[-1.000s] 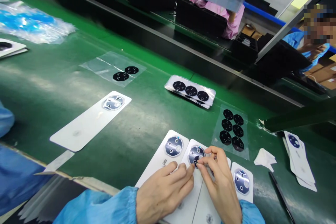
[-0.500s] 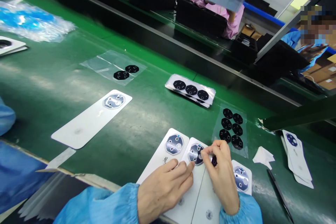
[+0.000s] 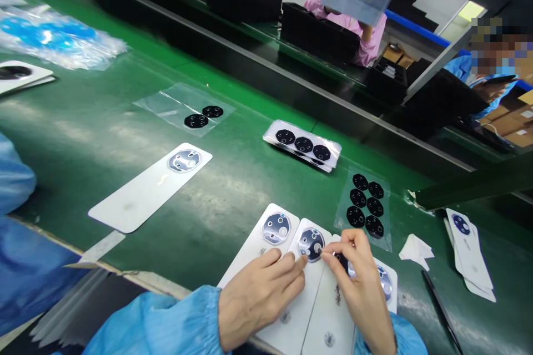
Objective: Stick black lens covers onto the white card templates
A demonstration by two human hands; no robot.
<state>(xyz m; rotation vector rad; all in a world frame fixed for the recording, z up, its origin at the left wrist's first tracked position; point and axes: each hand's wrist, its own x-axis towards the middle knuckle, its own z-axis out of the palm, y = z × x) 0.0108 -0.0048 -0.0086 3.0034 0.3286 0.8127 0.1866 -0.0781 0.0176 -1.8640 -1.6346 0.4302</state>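
Several white phone back covers [image 3: 266, 244] lie side by side at the near edge of the green belt [image 3: 83, 133], each with a shiny octagonal camera plate [image 3: 311, 244]. My left hand [image 3: 260, 297] rests flat on the middle covers, its fingertips just below the second cover's plate. My right hand [image 3: 360, 285] is curled over the third cover, pinching a small black octagonal lens piece [image 3: 342, 261] between thumb and fingers. Just beyond lies a clear film sheet [image 3: 366, 208] carrying several black octagonal pieces.
A lone white cover [image 3: 145, 188] lies to the left. Further film sheets [image 3: 187, 108] and a wrapped strip of black pieces [image 3: 303, 145] sit farther back. White covers [image 3: 470, 255], a paper scrap [image 3: 416, 248] and a black pen [image 3: 443, 310] lie right. Other people sit beyond the belt.
My right hand has moved right, from the second cover's camera plate to over the third cover, now with a black piece in its fingers. My left hand has stayed in place.
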